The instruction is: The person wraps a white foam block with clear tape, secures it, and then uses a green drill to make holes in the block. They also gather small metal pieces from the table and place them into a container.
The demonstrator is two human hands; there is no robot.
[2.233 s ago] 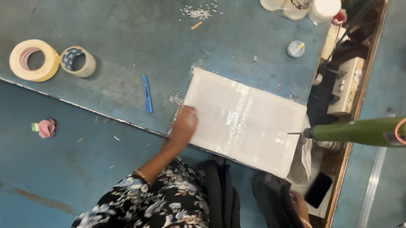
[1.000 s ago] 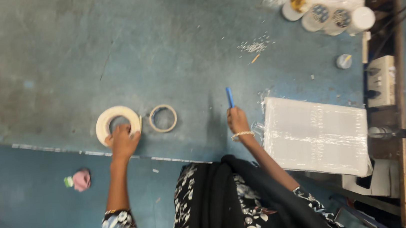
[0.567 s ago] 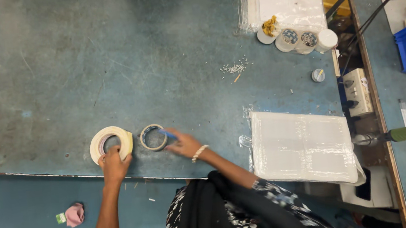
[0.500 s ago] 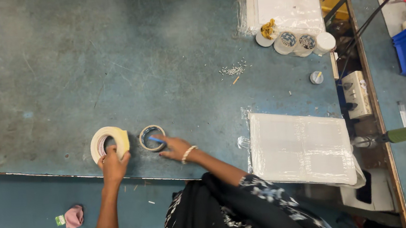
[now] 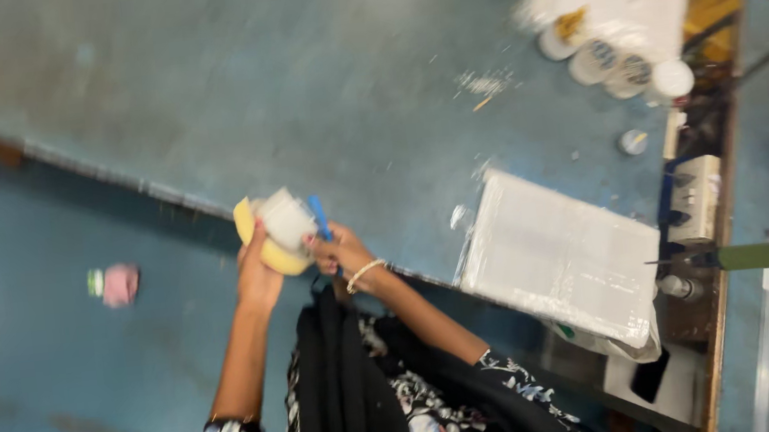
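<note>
Your left hand [image 5: 257,275] grips the yellowish masking tape roll [image 5: 259,243] from below, lifted just off the table edge [image 5: 163,196]. Your right hand [image 5: 339,252] is closed on a blue pen [image 5: 319,217] and seems to steady the paler roll [image 5: 288,218] stacked against the first; motion blur hides the fingers. The wrapped white package [image 5: 560,259] lies near, its far corner overhanging.
</note>
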